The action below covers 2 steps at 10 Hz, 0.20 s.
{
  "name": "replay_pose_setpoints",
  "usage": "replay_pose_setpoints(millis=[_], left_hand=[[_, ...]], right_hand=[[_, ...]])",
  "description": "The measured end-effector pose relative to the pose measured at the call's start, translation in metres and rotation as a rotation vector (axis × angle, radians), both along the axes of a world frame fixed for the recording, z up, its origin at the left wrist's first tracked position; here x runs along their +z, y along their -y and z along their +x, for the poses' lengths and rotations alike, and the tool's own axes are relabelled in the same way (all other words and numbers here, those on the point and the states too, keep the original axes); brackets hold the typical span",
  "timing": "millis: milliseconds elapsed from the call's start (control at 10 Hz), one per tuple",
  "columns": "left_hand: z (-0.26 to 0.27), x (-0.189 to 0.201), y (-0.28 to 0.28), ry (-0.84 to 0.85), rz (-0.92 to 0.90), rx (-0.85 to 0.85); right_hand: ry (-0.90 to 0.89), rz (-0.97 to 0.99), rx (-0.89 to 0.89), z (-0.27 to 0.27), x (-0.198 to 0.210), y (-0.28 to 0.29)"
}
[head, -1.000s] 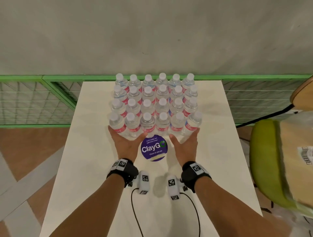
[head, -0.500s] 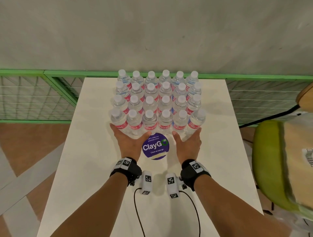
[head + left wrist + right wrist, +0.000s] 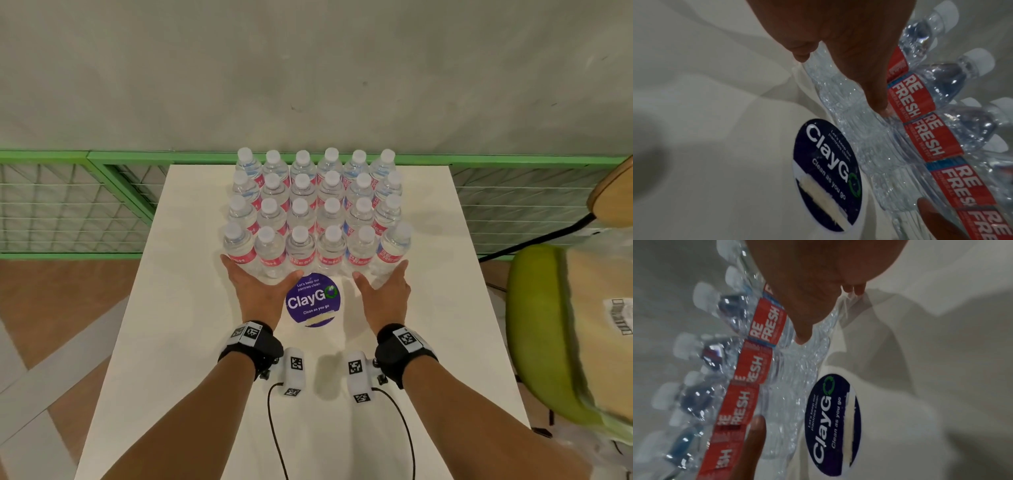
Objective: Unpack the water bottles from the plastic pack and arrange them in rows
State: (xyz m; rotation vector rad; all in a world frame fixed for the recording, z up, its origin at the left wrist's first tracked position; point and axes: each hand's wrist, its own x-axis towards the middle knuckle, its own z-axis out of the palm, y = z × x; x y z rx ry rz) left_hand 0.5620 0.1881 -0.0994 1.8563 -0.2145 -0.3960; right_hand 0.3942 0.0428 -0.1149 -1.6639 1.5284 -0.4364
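Several clear water bottles (image 3: 315, 219) with white caps and red labels stand upright in tight rows at the far half of the white table (image 3: 191, 325). My left hand (image 3: 260, 291) lies flat with straight fingers against the bases of the front row's left bottles. My right hand (image 3: 383, 291) does the same at the right end. In the left wrist view my fingers (image 3: 869, 78) touch the bottles (image 3: 920, 129) below the labels. The right wrist view shows my fingers (image 3: 807, 313) against the bottles (image 3: 756, 369). The front-right bottle stands slightly out of line.
A round purple sticker (image 3: 312, 301) is stuck to the table between my hands. A green wire railing (image 3: 102, 178) runs behind and to the left. A green chair (image 3: 534, 325) with a cardboard box stands at the right. Two cables trail from my wrists.
Both hands stay flat against the front row. The head view has shifted slightly; the bottles keep their arrangement.
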Motion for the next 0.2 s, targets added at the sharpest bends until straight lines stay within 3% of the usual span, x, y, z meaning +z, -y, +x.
replay_pose_setpoints(millis=[200], left_hand=[[-0.016,0.009,-0.066,-0.112,0.136,-0.010]], right_hand=[[0.110,-0.030,0.044,-0.060,0.045,0.011]])
